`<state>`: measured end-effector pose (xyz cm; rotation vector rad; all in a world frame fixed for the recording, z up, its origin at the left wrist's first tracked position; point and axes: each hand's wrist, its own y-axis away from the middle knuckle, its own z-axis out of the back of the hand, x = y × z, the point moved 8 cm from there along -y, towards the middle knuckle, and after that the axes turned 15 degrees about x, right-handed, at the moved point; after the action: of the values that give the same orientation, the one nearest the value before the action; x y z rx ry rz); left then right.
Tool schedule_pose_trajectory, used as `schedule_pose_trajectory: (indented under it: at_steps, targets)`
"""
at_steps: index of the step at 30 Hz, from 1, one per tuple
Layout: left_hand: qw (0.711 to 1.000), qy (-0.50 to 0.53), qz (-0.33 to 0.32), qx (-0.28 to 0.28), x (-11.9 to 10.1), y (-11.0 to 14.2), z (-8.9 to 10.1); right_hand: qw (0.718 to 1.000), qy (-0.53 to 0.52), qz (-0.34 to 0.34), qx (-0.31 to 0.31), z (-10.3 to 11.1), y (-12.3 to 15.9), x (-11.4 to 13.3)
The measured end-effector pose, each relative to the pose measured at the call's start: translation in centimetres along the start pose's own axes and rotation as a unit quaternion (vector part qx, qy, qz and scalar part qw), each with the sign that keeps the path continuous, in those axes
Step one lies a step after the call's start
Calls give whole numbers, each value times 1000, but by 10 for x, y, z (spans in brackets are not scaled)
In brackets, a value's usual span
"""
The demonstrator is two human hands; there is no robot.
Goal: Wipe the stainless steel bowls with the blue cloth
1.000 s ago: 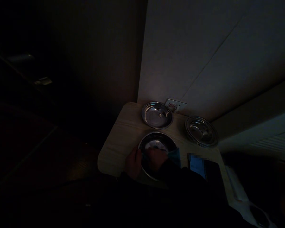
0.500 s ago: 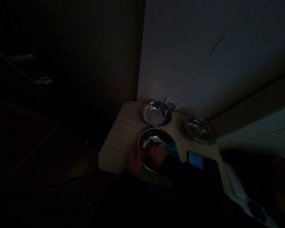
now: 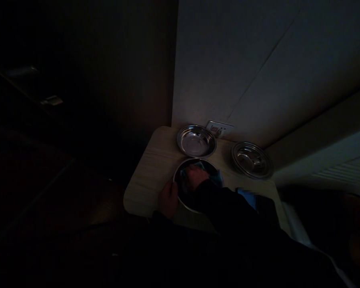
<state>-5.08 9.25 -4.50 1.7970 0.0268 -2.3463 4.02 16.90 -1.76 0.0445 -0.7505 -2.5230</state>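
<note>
A round metal bowl [image 3: 195, 209] sits near the front of a small wood-topped table [image 3: 148, 174]. My left hand [image 3: 168, 199] grips its left rim, thumb over the edge. Inside the bowl, my right hand [image 3: 195, 176] presses a blue-green cloth [image 3: 216, 179] against the inner surface. Part of the cloth spreads out to the right of that hand, towards the rim. The fingers of my right hand are partly hidden in the dim light.
Behind the bowl stands another shiny metal bowl [image 3: 197, 141], near a wall socket [image 3: 219, 128]. Stacked metal bowls [image 3: 252, 160] stand at the back right. A phone with a lit screen [image 3: 246, 198] lies to the right. A wall [image 3: 228, 60] rises behind the table.
My right hand has moved up and away from me inside the bowl, carrying the cloth towards the far side. My left hand stays on the rim.
</note>
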Motion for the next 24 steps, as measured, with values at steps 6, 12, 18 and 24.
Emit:
schedule_pose_trajectory:
  at_steps: [6, 12, 18, 24]
  targets:
    - [999, 0, 18, -34, 4, 1, 2, 995, 1, 81, 53, -20, 22, 17]
    - [1000, 15, 17, -8, 1, 1, -2, 986, -21, 124, 106, -47, 48, 11]
    - [999, 33, 41, 3, 4, -3, 3, 993, -71, 88, 37, -29, 21, 15]
    - [997, 37, 57, -41, 4, -1, 10, 983, -111, 146, 29, -25, 27, 25]
